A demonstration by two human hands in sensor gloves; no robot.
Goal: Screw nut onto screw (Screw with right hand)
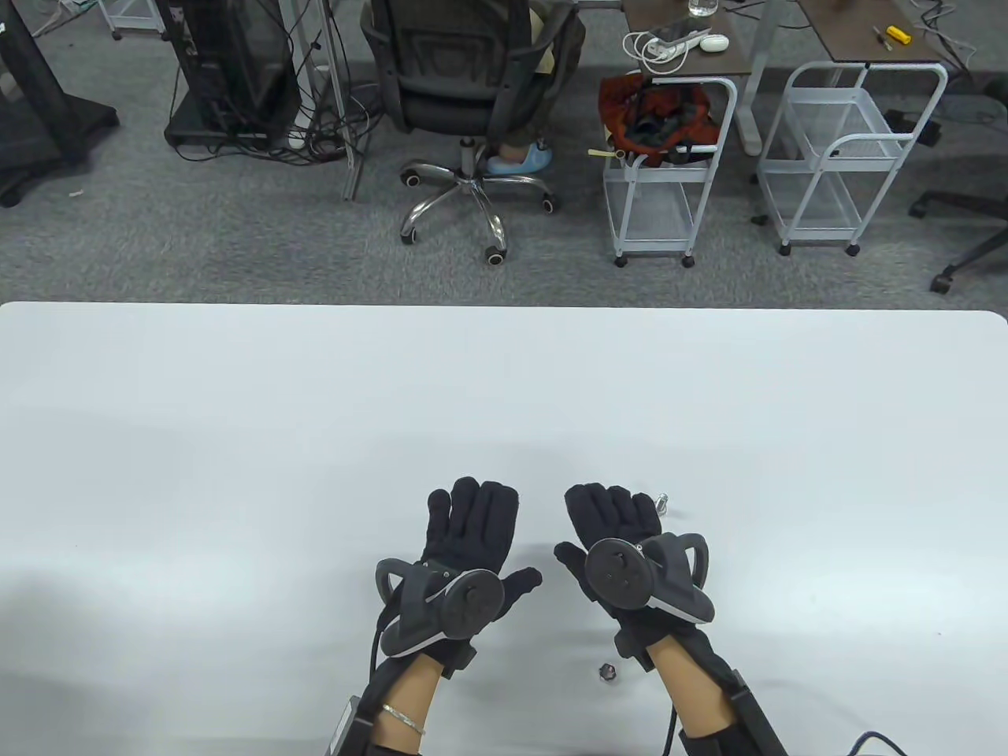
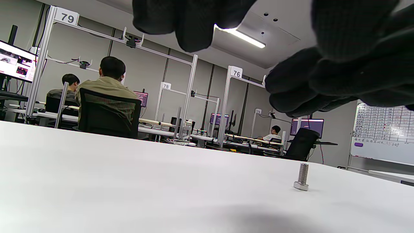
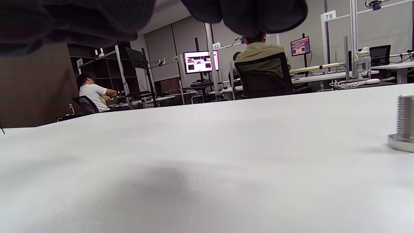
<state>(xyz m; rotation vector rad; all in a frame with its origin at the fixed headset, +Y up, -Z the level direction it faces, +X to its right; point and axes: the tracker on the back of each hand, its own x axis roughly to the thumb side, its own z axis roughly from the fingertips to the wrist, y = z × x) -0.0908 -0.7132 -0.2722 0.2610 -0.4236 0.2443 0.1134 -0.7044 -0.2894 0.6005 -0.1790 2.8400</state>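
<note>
A silver screw (image 1: 662, 502) stands upright on its head on the white table (image 1: 236, 441), just right of my right hand's fingertips. It also shows in the left wrist view (image 2: 302, 176) and at the right edge of the right wrist view (image 3: 403, 123). A small dark nut (image 1: 608, 672) lies on the table near the front, between my wrists. My left hand (image 1: 472, 524) and my right hand (image 1: 610, 516) hover flat, palms down, fingers stretched forward, side by side. Both hold nothing.
The table's far edge (image 1: 504, 309) runs across the middle of the table view. Beyond it are an office chair (image 1: 465, 102) and two white carts (image 1: 669, 181) on grey carpet.
</note>
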